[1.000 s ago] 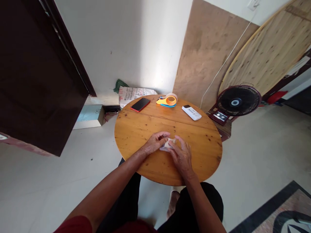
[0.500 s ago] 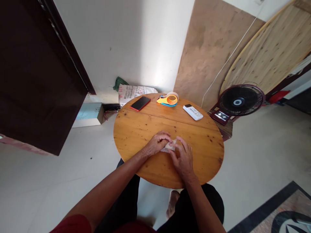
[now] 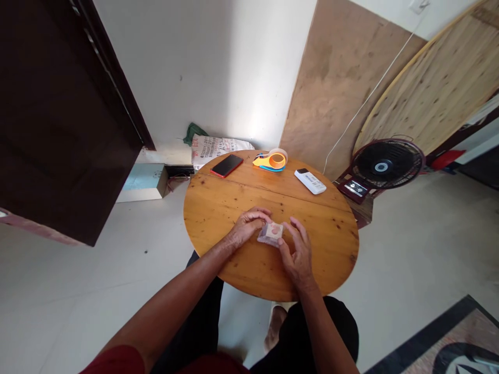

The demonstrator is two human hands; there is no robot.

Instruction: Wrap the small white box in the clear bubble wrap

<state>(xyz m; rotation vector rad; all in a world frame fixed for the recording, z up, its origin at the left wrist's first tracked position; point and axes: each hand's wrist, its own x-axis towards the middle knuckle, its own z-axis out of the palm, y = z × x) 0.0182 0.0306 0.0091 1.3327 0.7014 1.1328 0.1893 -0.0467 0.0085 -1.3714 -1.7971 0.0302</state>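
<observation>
A small pale packet (image 3: 274,231) with a pinkish mark on top and a clear, crinkled wrapping lies on the round wooden table (image 3: 218,208), between my hands. My left hand (image 3: 250,224) is curled at its upper left edge, thumb and fingertips closed on that side. To the right, my right hand (image 3: 298,252) has its fingers raised and spread apart. Its thumb tip is at the packet's right edge. What exactly is inside the wrapping is too small to make out.
Along the table's far side lie a red-edged phone (image 3: 226,165), an orange and blue tape dispenser (image 3: 268,161) and a white device with a dark panel (image 3: 310,181). A fan (image 3: 381,166) stands right of the table. A printed sack (image 3: 218,148) leans behind it.
My hands have drawn slightly apart, so more of the packet's top shows. The right fingers have lifted off it and spread. The view has shifted a little.
</observation>
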